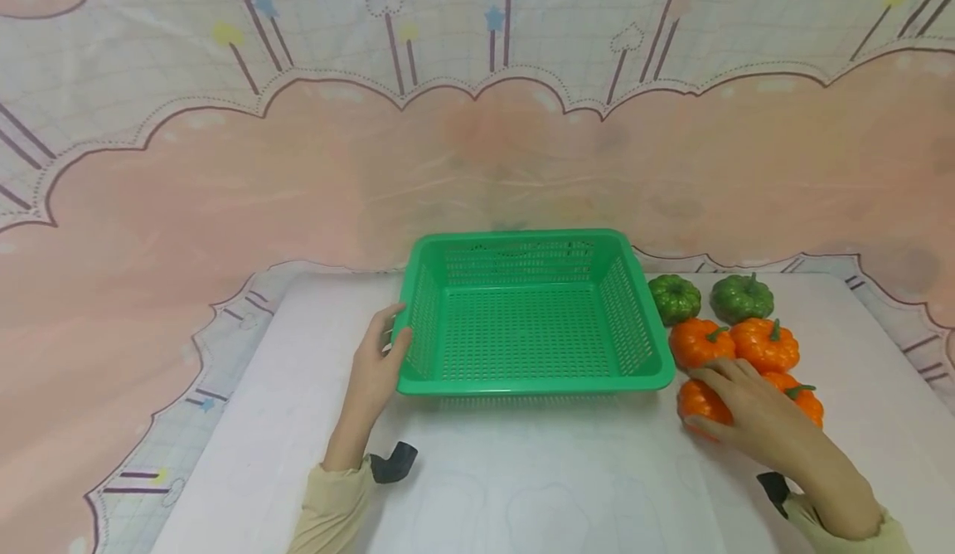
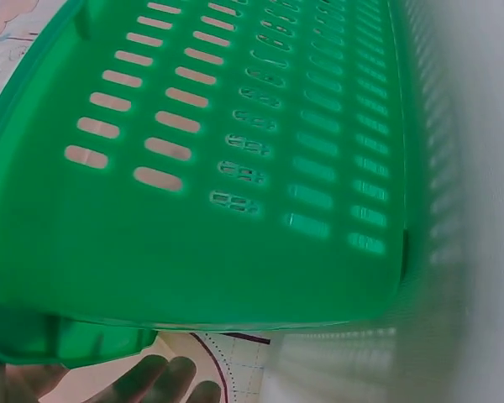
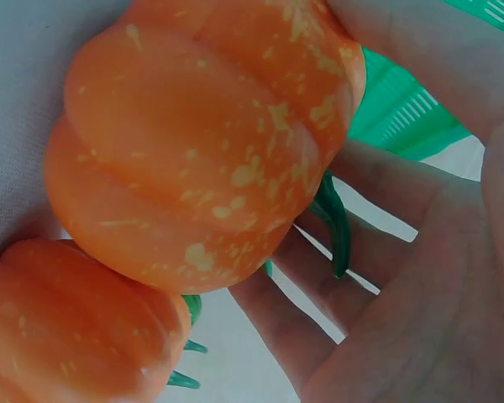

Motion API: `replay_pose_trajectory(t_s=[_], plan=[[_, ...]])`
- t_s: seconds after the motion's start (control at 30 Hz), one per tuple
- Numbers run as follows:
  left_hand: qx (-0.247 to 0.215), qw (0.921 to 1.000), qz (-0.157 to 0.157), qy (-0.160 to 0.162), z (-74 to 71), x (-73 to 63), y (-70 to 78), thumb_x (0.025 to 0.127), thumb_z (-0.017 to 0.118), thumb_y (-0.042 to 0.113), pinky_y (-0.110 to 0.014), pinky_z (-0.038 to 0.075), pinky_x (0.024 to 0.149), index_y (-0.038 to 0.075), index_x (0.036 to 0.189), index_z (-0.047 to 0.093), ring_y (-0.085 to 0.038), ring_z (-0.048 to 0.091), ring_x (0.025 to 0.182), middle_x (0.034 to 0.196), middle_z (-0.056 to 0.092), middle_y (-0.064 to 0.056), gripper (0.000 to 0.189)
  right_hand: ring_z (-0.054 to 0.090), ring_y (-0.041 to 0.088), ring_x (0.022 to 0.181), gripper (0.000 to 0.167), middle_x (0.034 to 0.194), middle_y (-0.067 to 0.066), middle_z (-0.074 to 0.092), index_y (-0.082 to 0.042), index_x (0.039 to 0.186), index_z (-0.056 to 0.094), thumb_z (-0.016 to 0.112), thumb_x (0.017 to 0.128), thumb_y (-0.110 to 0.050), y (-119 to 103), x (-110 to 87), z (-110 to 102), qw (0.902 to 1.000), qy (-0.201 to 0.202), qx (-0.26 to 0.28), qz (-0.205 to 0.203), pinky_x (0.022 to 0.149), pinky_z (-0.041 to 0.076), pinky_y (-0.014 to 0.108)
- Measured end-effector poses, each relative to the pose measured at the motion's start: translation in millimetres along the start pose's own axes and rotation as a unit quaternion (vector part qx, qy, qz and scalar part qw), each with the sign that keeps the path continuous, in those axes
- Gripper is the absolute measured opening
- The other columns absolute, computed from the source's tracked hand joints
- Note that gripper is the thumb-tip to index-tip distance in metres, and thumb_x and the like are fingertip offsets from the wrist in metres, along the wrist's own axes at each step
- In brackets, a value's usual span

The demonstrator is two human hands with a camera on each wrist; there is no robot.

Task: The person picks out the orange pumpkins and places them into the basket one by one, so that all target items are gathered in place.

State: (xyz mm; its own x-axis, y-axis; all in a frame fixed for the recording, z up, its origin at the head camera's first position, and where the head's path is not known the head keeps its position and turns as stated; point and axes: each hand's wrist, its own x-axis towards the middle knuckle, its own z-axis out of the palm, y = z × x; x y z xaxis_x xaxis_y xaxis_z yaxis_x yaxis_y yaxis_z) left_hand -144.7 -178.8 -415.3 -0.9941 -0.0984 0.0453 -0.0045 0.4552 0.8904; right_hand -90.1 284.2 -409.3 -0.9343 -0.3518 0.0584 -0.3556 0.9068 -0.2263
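Observation:
A green plastic basket [image 1: 533, 386] with slotted walls stands on the white table. My left hand [image 1: 375, 371] grips its left rim, thumb on the near side; some of those fingers show below the basket wall [image 2: 193, 277] in the left wrist view. To the right of the basket, my right hand [image 1: 761, 413] holds a small orange pumpkin [image 1: 701, 405], thumb on one side and fingers over the other. The right wrist view shows this pumpkin [image 3: 193, 151] with pale yellow specks and a green stem, against the spread fingers. Another orange pumpkin [image 1: 809, 405] sits partly hidden behind that hand.
Two more orange pumpkins [image 1: 763, 345] lie beyond the right hand, close together. Behind them are two green pumpkins [image 1: 742, 298], one beside the basket's right wall. A patterned cloth [image 1: 477, 156] hangs behind the white table [image 1: 537, 471].

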Motion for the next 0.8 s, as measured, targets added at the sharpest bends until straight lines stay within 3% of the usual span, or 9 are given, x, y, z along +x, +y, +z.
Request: replay_pose_trajectory(t_s=[0.27, 0.8], plan=[[-0.057, 0.9983, -0.006, -0.006, 2.3, 2.1, -4.7, 0.105, 0.049, 0.024, -0.054, 0.049, 0.1, 0.019, 0.149, 0.039, -0.039, 0.054, 0.127, 0.14, 0.051, -0.021, 0.045, 0.055, 0.033, 0.108, 0.052, 0.12, 0.014, 0.061, -0.006, 0.118, 0.068, 0.082, 0.081, -0.039, 1.5, 2.3, -0.1, 0.9999, 0.011, 0.003, -0.004, 0.087, 0.052, 0.06], [-0.08, 0.9968, -0.003, -0.006, 2.7, 2.2, -7.7, 0.106, 0.049, 0.023, -0.048, 0.055, 0.092, 0.019, 0.149, 0.039, -0.036, 0.062, 0.118, 0.134, 0.056, -0.02, 0.045, 0.057, 0.039, 0.108, 0.053, 0.12, 0.017, 0.062, -0.007, 0.116, 0.071, 0.082, 0.079, -0.043, 1.9, 2.1, 1.0, 1.0, 0.004, 0.007, 0.005, 0.086, 0.052, 0.063]])
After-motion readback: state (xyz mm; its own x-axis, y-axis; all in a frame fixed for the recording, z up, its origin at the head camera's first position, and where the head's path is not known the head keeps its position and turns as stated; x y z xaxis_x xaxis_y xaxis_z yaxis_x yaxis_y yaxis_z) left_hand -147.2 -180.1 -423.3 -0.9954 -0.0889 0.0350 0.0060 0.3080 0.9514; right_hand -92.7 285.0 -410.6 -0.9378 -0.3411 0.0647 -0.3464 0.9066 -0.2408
